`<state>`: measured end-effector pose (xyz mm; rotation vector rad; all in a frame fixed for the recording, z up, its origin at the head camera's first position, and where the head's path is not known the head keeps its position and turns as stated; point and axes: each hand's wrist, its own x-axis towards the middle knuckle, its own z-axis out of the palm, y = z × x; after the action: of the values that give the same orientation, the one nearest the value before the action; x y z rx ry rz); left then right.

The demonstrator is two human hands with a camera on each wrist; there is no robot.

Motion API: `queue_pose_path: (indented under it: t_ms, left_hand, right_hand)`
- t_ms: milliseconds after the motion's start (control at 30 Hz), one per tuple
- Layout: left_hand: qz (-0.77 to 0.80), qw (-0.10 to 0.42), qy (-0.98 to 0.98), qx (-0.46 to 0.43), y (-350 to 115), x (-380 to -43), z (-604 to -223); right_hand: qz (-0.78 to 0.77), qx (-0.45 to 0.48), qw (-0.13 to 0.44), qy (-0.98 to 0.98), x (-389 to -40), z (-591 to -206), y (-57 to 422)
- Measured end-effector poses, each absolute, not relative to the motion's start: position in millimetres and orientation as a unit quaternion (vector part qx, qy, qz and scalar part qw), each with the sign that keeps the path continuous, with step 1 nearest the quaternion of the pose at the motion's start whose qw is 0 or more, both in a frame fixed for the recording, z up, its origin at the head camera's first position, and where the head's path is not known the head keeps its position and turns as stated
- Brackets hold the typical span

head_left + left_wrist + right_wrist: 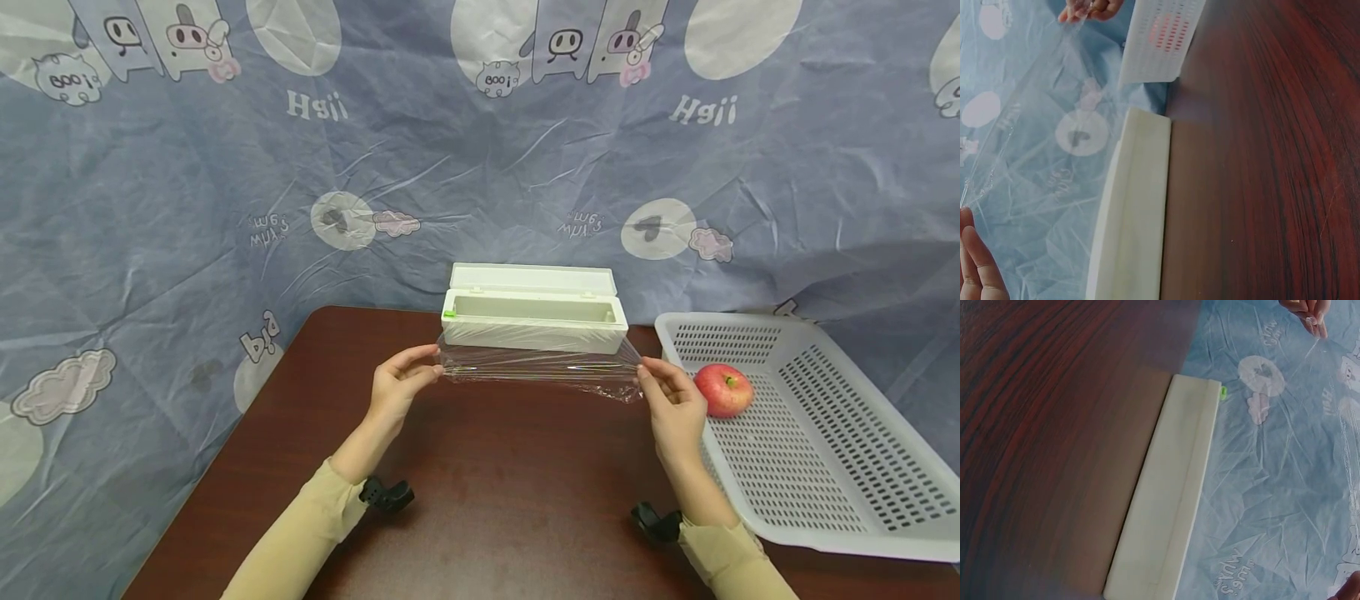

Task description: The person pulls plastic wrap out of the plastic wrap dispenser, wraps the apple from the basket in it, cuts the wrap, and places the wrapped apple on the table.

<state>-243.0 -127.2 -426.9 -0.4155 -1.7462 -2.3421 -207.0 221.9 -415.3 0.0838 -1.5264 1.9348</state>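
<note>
A clear sheet of cling film [525, 365] stretches from the front of a white cling film box [534, 335], whose lid [532, 277] stands raised at the back. My left hand [396, 385] pinches the film's left corner between thumb and fingers. At the opposite corner, my right hand [675, 404] pinches the film too. The wrist views show the sheet held up off the table, in front of the box [1138, 206]. A small green piece [1224, 393] sits at the box's left end. Most of the left hand's palm is outside the left wrist view.
To the right stands a white perforated basket [840, 417] with a red apple [723, 391] inside, close to my right hand. The dark brown table [517, 500] ends at a patterned blue cloth [187, 208] behind it. A black wrist strap [387, 495] is on each arm.
</note>
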Motion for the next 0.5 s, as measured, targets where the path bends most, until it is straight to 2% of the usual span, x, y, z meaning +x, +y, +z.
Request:
queue_pose_path:
  t_ms: [500]
  left_hand:
    - [-0.802,0.111,-0.563,-0.163,-128,-226,-424]
  right_hand:
    - [0.757,0.081,0.339,-0.552,-188,-410,219]
